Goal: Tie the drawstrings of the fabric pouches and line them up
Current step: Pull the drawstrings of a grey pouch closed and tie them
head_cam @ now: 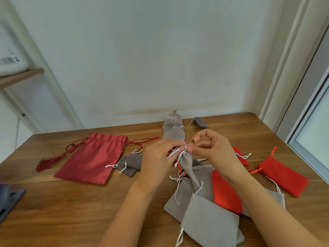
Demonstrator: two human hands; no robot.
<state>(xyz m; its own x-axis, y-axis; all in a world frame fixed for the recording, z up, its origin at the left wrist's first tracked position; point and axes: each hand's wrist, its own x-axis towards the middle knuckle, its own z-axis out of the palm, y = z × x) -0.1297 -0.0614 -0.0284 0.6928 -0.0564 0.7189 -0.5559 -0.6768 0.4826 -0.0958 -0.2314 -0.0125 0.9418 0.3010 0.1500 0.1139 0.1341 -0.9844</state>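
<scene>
Just above the brown wooden desk [71,211], a small light grey velvet pouch [187,163] hangs between both hands, its neck gathered tight and its lower end trailing down onto a heap of grey pouches [204,220]. The left hand [156,157] pinches the thin white drawstring [175,151] beside the neck, fingers curled round the cord. The right hand [211,150] meets it from the other side, thumb and a fingertip pinching the same cord at the neck, while its forefinger arches up, capped by a tan fingertip bandage [195,139].

Beyond the hands, a row of tied grey pouches [173,131] overlaps in a line running to the far edge of the desk, and a lone darker grey pouch [201,122] lies just right of it. A bright red pouch [226,191] sits in the heap under the right forearm. Another red pouch [283,175] lies flat further right.

To the left are two small brown-grey pouches [131,163], touching a large dark red satin pouch [90,157] whose tasselled cord [53,161] is spread loose on the desk. On the wall at far left, a wooden shelf [21,73] carries a white box [10,57].
</scene>
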